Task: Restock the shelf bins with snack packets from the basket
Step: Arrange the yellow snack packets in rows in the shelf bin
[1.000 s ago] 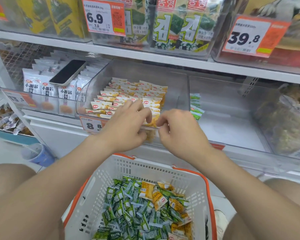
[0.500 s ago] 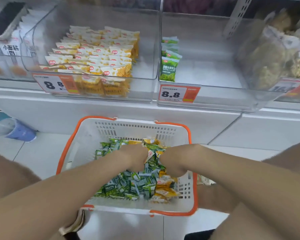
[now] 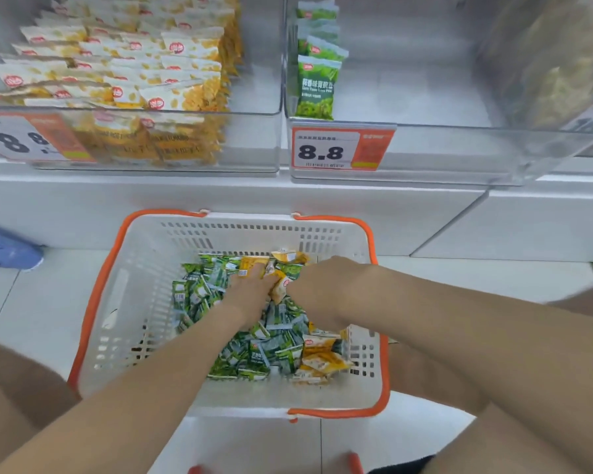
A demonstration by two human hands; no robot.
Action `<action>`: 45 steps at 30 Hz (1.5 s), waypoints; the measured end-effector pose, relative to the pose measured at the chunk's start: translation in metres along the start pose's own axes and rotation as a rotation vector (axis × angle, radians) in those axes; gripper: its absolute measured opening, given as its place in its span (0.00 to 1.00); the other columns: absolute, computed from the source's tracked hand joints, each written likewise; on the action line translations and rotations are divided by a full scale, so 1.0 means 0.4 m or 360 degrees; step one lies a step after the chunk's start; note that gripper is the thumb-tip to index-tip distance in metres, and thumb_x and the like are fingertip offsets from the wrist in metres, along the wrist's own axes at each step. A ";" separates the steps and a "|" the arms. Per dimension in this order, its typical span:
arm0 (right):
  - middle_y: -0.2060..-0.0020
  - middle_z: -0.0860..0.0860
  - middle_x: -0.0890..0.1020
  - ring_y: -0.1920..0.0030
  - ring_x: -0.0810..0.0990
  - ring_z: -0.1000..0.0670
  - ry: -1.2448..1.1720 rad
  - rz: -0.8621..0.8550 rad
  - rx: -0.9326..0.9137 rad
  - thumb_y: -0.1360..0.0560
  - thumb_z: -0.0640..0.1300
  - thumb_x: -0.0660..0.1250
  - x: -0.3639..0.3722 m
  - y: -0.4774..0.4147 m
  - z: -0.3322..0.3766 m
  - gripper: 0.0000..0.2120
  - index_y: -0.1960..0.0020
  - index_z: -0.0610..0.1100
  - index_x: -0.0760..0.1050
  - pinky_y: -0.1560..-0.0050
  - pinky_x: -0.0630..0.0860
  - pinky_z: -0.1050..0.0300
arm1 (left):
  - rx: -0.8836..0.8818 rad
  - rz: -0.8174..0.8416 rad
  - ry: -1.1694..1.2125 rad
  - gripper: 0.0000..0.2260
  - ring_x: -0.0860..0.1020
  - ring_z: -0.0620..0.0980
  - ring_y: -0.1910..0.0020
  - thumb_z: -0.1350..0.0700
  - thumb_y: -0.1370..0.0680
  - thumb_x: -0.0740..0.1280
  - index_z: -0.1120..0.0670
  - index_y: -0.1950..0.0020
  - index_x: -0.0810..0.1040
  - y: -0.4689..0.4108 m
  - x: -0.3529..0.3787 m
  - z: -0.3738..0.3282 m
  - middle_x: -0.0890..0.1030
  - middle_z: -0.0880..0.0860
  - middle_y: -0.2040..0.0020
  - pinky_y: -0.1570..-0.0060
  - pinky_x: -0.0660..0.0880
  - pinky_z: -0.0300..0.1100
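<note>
The white basket with an orange rim [image 3: 95, 302] sits on the floor below the shelf and holds a pile of green packets [image 3: 271, 354] mixed with some yellow packets [image 3: 322, 359]. Both my hands are down in the pile's far part. My left hand [image 3: 250, 290] has its fingers curled over a yellow packet [image 3: 252, 266]. My right hand [image 3: 322, 282] is beside it with knuckles up; its fingers are buried among the packets and hidden. Another yellow packet [image 3: 280, 289] is wedged between the two hands.
Above, a clear bin [image 3: 254, 112] is packed with rows of yellow packets [image 3: 134, 73]. The bin to its right [image 3: 425, 126] holds a short row of green packets [image 3: 317, 83]. Orange price tags [image 3: 339, 150] hang in front. A blue cup [image 3: 7, 249] lies at left.
My hands left the yellow-packet bin and dropped into the basket. Since half a second ago they have pushed farther into the pile, toward the yellow packets at the back.
</note>
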State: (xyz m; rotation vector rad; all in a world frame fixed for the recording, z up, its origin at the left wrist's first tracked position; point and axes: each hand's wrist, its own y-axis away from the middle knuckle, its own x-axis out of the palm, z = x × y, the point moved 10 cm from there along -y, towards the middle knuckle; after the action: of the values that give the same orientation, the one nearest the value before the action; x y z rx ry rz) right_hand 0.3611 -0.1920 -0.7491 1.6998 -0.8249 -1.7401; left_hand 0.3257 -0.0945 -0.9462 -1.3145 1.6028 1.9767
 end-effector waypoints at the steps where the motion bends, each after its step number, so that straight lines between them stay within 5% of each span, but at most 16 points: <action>1: 0.58 0.50 0.70 0.64 0.71 0.50 -0.0003 -0.0019 -0.0008 0.18 0.38 0.62 -0.005 -0.002 0.003 0.06 0.43 0.45 0.69 0.68 0.68 0.55 | -0.0050 -0.0039 0.0021 0.40 0.54 0.74 0.22 0.70 0.25 0.70 0.41 0.22 0.56 -0.001 -0.005 0.010 0.42 0.53 0.20 0.30 0.67 0.64; 3: 0.59 0.49 0.70 0.64 0.71 0.50 0.0003 -0.0054 -0.0017 0.18 0.38 0.62 -0.013 -0.004 0.007 0.06 0.42 0.45 0.70 0.69 0.67 0.54 | -0.0136 -0.0042 0.0151 0.33 0.52 0.75 0.22 0.71 0.24 0.68 0.46 0.27 0.63 0.006 -0.009 0.031 0.43 0.52 0.19 0.28 0.66 0.65; 8: 0.60 0.48 0.72 0.65 0.72 0.49 0.0022 -0.0067 -0.0025 0.19 0.36 0.62 -0.017 0.001 0.018 0.08 0.41 0.43 0.74 0.69 0.67 0.54 | -0.0104 -0.0210 0.0307 0.17 0.71 0.63 0.37 0.62 0.23 0.72 0.49 0.44 0.67 0.015 -0.045 0.075 0.63 0.57 0.31 0.36 0.70 0.56; 12: 0.59 0.47 0.72 0.66 0.71 0.48 0.0004 -0.0077 -0.0040 0.18 0.37 0.61 -0.029 0.013 0.016 0.06 0.43 0.42 0.73 0.69 0.68 0.54 | -0.0144 -0.0404 0.0472 0.09 0.75 0.57 0.54 0.60 0.17 0.67 0.55 0.43 0.67 0.052 -0.120 0.105 0.76 0.57 0.46 0.51 0.75 0.52; 16: 0.61 0.48 0.68 0.66 0.70 0.49 0.0019 -0.0250 0.0064 0.19 0.35 0.61 -0.099 0.051 -0.024 0.06 0.51 0.44 0.68 0.68 0.69 0.54 | -0.0013 -0.0401 0.1151 0.12 0.73 0.52 0.62 0.59 0.17 0.68 0.53 0.41 0.66 0.098 -0.210 0.112 0.73 0.52 0.56 0.66 0.70 0.43; 18: 0.62 0.49 0.68 0.67 0.69 0.49 0.0014 -0.0410 0.0178 0.21 0.34 0.62 -0.140 0.069 -0.068 0.07 0.54 0.44 0.69 0.70 0.67 0.55 | 0.0096 -0.0314 0.1473 0.17 0.78 0.50 0.56 0.57 0.18 0.70 0.48 0.32 0.69 0.133 -0.256 0.097 0.75 0.50 0.45 0.62 0.74 0.38; 20: 0.61 0.49 0.69 0.66 0.72 0.48 -0.0107 -0.0562 0.0267 0.21 0.36 0.64 -0.171 0.088 -0.118 0.05 0.52 0.44 0.70 0.71 0.68 0.56 | 0.0227 -0.0273 0.1601 0.18 0.80 0.49 0.43 0.52 0.20 0.73 0.45 0.30 0.76 0.171 -0.311 0.081 0.75 0.47 0.33 0.47 0.80 0.45; 23: 0.57 0.48 0.75 0.55 0.79 0.43 -0.0350 -0.0653 0.0236 0.21 0.48 0.68 -0.189 0.119 -0.168 0.08 0.51 0.44 0.72 0.58 0.79 0.49 | 0.0451 -0.0184 0.1773 0.12 0.84 0.44 0.48 0.55 0.21 0.75 0.51 0.38 0.83 0.240 -0.403 0.045 0.83 0.49 0.36 0.46 0.82 0.48; 26: 0.60 0.47 0.82 0.59 0.81 0.45 -0.0437 -0.0762 0.0058 0.27 0.62 0.69 -0.223 0.158 -0.161 0.20 0.54 0.44 0.77 0.58 0.80 0.47 | 0.0567 -0.0181 0.2021 0.13 0.86 0.53 0.49 0.64 0.22 0.75 0.59 0.38 0.81 0.333 -0.502 0.031 0.84 0.58 0.41 0.47 0.83 0.48; 29: 0.66 0.47 0.83 0.65 0.80 0.48 -0.0703 -0.1070 -0.0141 0.25 0.60 0.72 -0.295 0.217 -0.137 0.17 0.56 0.45 0.80 0.62 0.77 0.47 | 0.0653 -0.0307 0.2029 0.14 0.85 0.60 0.48 0.66 0.23 0.75 0.62 0.38 0.80 0.416 -0.594 0.041 0.83 0.63 0.41 0.47 0.83 0.48; 34: 0.64 0.49 0.87 0.63 0.87 0.49 -0.1444 -0.1418 -0.0251 0.25 0.52 0.77 -0.363 0.296 -0.147 0.10 0.52 0.47 0.83 0.59 0.83 0.42 | 0.0752 -0.0556 0.1955 0.13 0.85 0.51 0.50 0.64 0.24 0.75 0.61 0.39 0.81 0.515 -0.710 0.063 0.86 0.60 0.46 0.50 0.80 0.39; 37: 0.61 0.49 0.88 0.62 0.88 0.48 -0.1771 -0.1681 -0.0284 0.24 0.48 0.76 -0.394 0.340 -0.158 0.09 0.46 0.46 0.82 0.61 0.85 0.40 | 0.0797 -0.0681 0.1811 0.14 0.86 0.57 0.47 0.63 0.25 0.78 0.59 0.41 0.83 0.555 -0.770 0.069 0.87 0.59 0.47 0.43 0.81 0.46; 41: 0.62 0.54 0.86 0.62 0.86 0.49 -0.1636 -0.2088 -0.0086 0.25 0.50 0.73 -0.443 0.384 -0.177 0.05 0.50 0.52 0.81 0.58 0.83 0.44 | 0.0790 -0.1008 0.1685 0.15 0.86 0.59 0.52 0.56 0.30 0.82 0.54 0.46 0.84 0.601 -0.869 0.103 0.87 0.55 0.50 0.48 0.84 0.50; 45: 0.60 0.58 0.83 0.58 0.80 0.51 -0.1272 -0.2498 0.0192 0.23 0.47 0.69 -0.498 0.454 -0.187 0.04 0.49 0.52 0.75 0.54 0.75 0.51 | 0.0654 -0.1518 0.1117 0.05 0.82 0.44 0.52 0.47 0.21 0.73 0.47 0.48 0.84 0.628 -0.956 0.163 0.85 0.44 0.52 0.56 0.77 0.41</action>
State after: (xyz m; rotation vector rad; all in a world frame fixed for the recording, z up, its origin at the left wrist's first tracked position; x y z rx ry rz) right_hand 0.4385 -0.1622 -0.4820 1.7555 0.4677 -3.5440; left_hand 0.3310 -0.0040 -0.4931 -2.1349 1.1103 0.6197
